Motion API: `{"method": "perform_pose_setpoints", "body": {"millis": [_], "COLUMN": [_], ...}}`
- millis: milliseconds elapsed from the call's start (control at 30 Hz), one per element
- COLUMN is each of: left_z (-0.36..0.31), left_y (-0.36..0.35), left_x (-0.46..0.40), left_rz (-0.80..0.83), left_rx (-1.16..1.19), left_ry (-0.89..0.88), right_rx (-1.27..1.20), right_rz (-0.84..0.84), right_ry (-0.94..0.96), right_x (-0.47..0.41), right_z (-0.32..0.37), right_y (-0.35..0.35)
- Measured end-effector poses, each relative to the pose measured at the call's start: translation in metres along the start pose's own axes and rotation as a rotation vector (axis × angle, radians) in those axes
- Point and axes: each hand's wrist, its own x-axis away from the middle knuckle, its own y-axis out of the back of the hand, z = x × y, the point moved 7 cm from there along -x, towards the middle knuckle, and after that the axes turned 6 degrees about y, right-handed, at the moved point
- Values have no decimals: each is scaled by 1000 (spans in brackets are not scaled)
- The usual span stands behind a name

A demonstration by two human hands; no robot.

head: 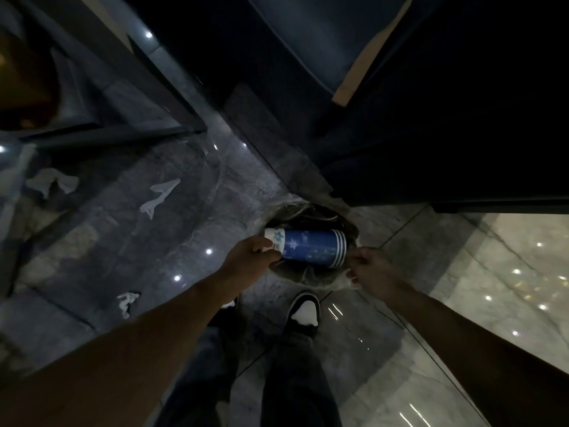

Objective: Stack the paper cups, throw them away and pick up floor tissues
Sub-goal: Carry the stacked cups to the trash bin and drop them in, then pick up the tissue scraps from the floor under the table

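Note:
A stack of blue paper cups (pixel 311 247) lies sideways above the open mouth of a bagged waste bin (pixel 311 215) on the floor. My left hand (pixel 251 257) grips the stack at its narrow white end. My right hand (pixel 369 268) is at the stack's rim end, fingers curled and pinching the bin's clear bag edge; whether it touches the cups is unclear. Three crumpled white tissues lie on the dark floor to the left: one far left (pixel 52 181), one in the middle (pixel 160 195), one nearer my feet (pixel 127 302).
A dark sofa or seat (pixel 431 118) fills the upper right, right behind the bin. A table frame with dark legs (pixel 129 87) stands at upper left. My shoes (pixel 303 312) are just below the bin. Glossy marble floor (pixel 462 303) spreads to the right.

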Motion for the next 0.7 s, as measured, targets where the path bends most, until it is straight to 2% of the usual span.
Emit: {"method": "perform_pose_setpoints", "body": {"millis": [133, 300, 533, 700], "left_z": [-1, 20, 57, 103], "left_y": [0, 20, 62, 95], "left_x": [14, 27, 62, 81], "left_rz": [29, -92, -186, -314], "left_rx": [-25, -63, 76, 223], "left_ry": [-46, -22, -8, 35], "right_rx": [26, 105, 408, 478], "right_rz": [30, 71, 181, 243], "right_ry": [12, 90, 167, 226], "right_x": [9, 28, 51, 65], "right_z": [3, 11, 36, 71], "right_y": [-6, -22, -49, -73]}}
